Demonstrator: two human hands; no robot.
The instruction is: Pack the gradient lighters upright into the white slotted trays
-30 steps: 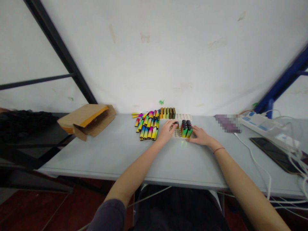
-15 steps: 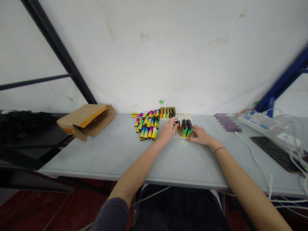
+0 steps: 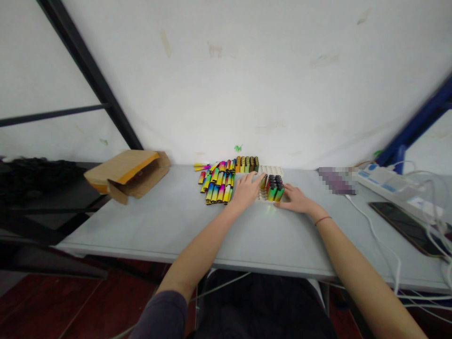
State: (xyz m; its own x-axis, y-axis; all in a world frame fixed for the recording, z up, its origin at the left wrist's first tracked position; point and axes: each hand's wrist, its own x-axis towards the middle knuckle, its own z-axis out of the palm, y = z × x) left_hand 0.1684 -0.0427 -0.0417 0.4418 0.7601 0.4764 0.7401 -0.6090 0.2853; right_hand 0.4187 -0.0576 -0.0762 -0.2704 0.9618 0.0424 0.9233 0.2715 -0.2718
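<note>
The left hand [image 3: 247, 190], fingers [image 3: 254, 178] stretched and slightly parted, reaches the left side of the upright lighters [image 3: 272, 189] in the white tray [image 3: 271, 170], though any grip is too small to tell, while the open right hand [image 3: 295, 200] rests its fingertips [image 3: 285, 188] against their right side.

Head-worn camera, at the person's head, faces forward and down across a grey table [image 3: 141, 230] toward a white wall [image 3: 226, 80], looking from close range on the left hand [image 3: 247, 190], right hand [image 3: 295, 198] and upright lighters [image 3: 272, 188].
</note>
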